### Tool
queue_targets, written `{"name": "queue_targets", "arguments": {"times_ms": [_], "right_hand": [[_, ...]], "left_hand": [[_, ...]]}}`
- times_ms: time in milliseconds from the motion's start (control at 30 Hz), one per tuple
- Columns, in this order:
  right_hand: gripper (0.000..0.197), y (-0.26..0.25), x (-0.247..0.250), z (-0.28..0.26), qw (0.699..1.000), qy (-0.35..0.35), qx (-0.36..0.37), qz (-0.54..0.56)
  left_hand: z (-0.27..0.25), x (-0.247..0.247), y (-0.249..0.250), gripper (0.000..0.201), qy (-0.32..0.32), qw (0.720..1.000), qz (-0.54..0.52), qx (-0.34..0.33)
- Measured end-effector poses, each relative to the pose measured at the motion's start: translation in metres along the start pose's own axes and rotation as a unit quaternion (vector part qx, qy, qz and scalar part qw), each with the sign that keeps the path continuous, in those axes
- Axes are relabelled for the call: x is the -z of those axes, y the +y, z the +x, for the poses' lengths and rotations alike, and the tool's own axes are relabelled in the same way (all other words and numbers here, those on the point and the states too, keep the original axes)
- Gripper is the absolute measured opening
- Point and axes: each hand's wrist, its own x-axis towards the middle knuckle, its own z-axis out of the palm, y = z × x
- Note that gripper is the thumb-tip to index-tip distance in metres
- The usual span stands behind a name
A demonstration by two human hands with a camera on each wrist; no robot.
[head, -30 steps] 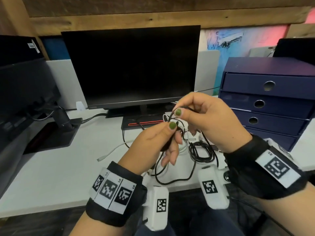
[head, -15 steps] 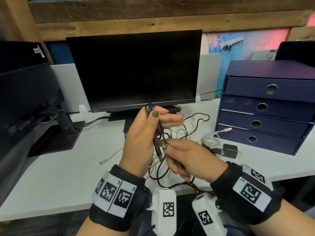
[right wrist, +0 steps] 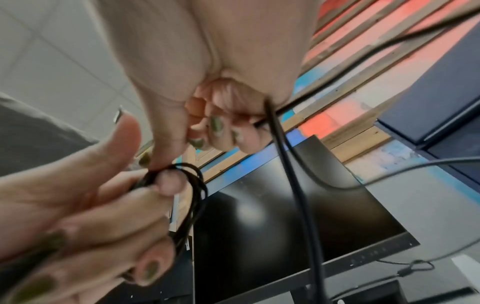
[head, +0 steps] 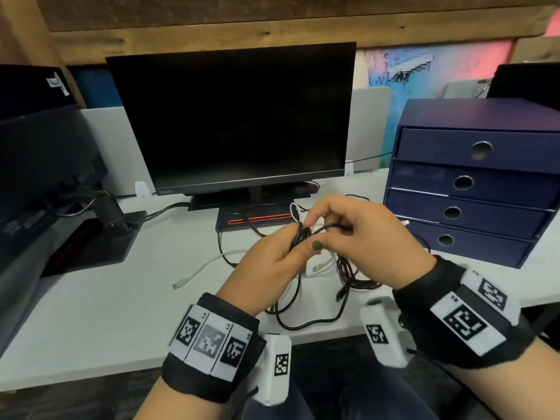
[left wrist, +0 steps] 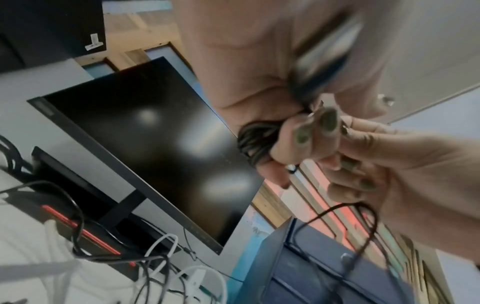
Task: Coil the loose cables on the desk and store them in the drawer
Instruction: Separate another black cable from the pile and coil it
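Observation:
My left hand (head: 285, 253) grips a small bundle of black cable loops (head: 298, 234) above the desk's front middle. The wrist views show the same coil (left wrist: 255, 142) (right wrist: 193, 195) wrapped round my left fingers. Just to its right, my right hand (head: 324, 230) pinches the free strand (right wrist: 281, 148) of this black cable close to the coil. The rest of the cable (head: 303, 316) hangs down and lies looped on the white desk (head: 106, 313). The navy drawer unit (head: 472, 183) stands at the right with all its drawers closed.
Loose white cables (head: 206, 268) and a coiled black and red cable (head: 348, 275) lie on the desk under my hands. A dark monitor (head: 236, 116) on its stand is behind them. Another screen and arm base (head: 100, 237) fill the left side.
My right hand has come up from below the left hand to its right side, carrying the free strand over the coil. My left hand has dropped and tilted, still holding the loops.

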Motion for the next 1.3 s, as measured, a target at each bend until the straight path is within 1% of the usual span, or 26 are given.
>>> {"name": "queue_targets", "arguments": {"times_ms": [67, 100, 200, 300, 367, 467, 533, 567, 600, 633, 667, 700, 733, 800, 833, 867, 900, 967, 1033, 1100, 1167, 1200, 1300], "right_hand": [[0.017, -0.001, 0.003, 0.001, 0.999, 0.007, 0.036, 0.025], [0.019, 0.001, 0.003, 0.002, 0.998, 0.009, 0.051, 0.035], [0.029, 0.007, 0.002, 0.005, 0.997, 0.018, 0.056, 0.040], [0.033, 0.017, 0.000, 0.006, 0.999, 0.021, 0.030, 0.035], [0.033, 0.023, -0.005, 0.003, 0.999, 0.021, 0.009, 0.043], [0.042, 0.033, -0.016, -0.003, 0.998, 0.009, -0.025, 0.053], [0.044, 0.038, -0.024, -0.009, 0.997, -0.019, -0.062, 0.048], [0.045, 0.039, -0.029, -0.011, 0.996, -0.042, -0.071, 0.043], [0.045, 0.040, -0.034, -0.013, 0.994, -0.070, -0.073, 0.038], [0.046, 0.038, -0.038, -0.014, 0.992, -0.100, -0.069, 0.029], [0.045, 0.035, -0.042, -0.015, 0.990, -0.127, -0.062, 0.013], [0.046, 0.031, -0.045, -0.016, 0.988, -0.148, -0.053, -0.004], [0.048, 0.027, -0.046, -0.017, 0.986, -0.160, -0.047, -0.016], [0.046, 0.022, -0.043, -0.019, 0.986, -0.159, -0.037, -0.026], [0.040, 0.020, -0.038, -0.019, 0.989, -0.145, -0.032, -0.028], [0.029, 0.018, -0.033, -0.020, 0.991, -0.130, -0.033, -0.026], [0.020, 0.017, -0.026, -0.020, 0.993, -0.114, -0.037, -0.022], [0.016, 0.013, -0.013, -0.020, 0.995, -0.091, -0.044, -0.012], [0.016, 0.009, -0.001, -0.020, 0.996, -0.072, -0.043, -0.006], [0.020, 0.007, 0.008, -0.020, 0.998, -0.039, -0.049, 0.032], [0.025, 0.011, 0.013, -0.018, 0.990, -0.008, -0.068, 0.124], [0.026, 0.013, 0.014, -0.018, 0.984, -0.001, -0.078, 0.163], [0.025, 0.015, 0.011, -0.017, 0.971, 0.006, -0.104, 0.217]], "left_hand": [[0.001, 0.001, 0.003, 0.037, -0.003, 0.996, -0.092, 0.010], [0.001, 0.001, 0.003, 0.034, -0.007, 0.988, -0.152, 0.015], [-0.001, 0.000, 0.003, 0.027, -0.032, 0.946, -0.322, 0.012], [-0.001, 0.000, 0.004, 0.028, -0.033, 0.903, -0.428, 0.000], [-0.001, 0.001, 0.007, 0.030, -0.010, 0.874, -0.486, -0.010], [0.000, 0.004, 0.014, 0.029, 0.035, 0.821, -0.569, -0.029], [0.002, 0.006, 0.017, 0.025, 0.070, 0.786, -0.613, -0.036], [0.003, 0.007, 0.017, 0.023, 0.089, 0.775, -0.625, -0.035], [0.003, 0.008, 0.018, 0.020, 0.104, 0.769, -0.630, -0.036], [0.003, 0.007, 0.018, 0.018, 0.116, 0.772, -0.624, -0.039], [0.003, 0.005, 0.019, 0.018, 0.125, 0.785, -0.605, -0.043], [0.003, 0.003, 0.020, 0.018, 0.133, 0.807, -0.573, -0.046], [0.002, 0.000, 0.020, 0.018, 0.142, 0.840, -0.522, -0.045], [0.001, -0.002, 0.018, 0.018, 0.160, 0.923, -0.347, -0.052], [0.001, -0.003, 0.015, 0.015, 0.156, 0.955, -0.245, -0.059], [0.001, -0.002, 0.012, 0.012, 0.141, 0.976, -0.154, -0.063], [0.001, -0.002, 0.007, 0.010, 0.124, 0.988, -0.073, -0.056], [0.001, -0.003, -0.001, 0.007, 0.089, 0.995, 0.051, -0.020], [0.000, -0.006, -0.003, 0.009, 0.049, 0.991, 0.121, 0.007], [-0.001, -0.007, 0.001, 0.014, -0.002, 0.990, 0.139, 0.007], [-0.003, -0.007, 0.006, 0.025, -0.040, 0.990, 0.137, -0.001], [-0.003, -0.006, 0.007, 0.027, -0.042, 0.989, 0.140, -0.010], [-0.002, -0.002, 0.010, 0.018, 0.002, 0.984, 0.175, -0.034]]}}
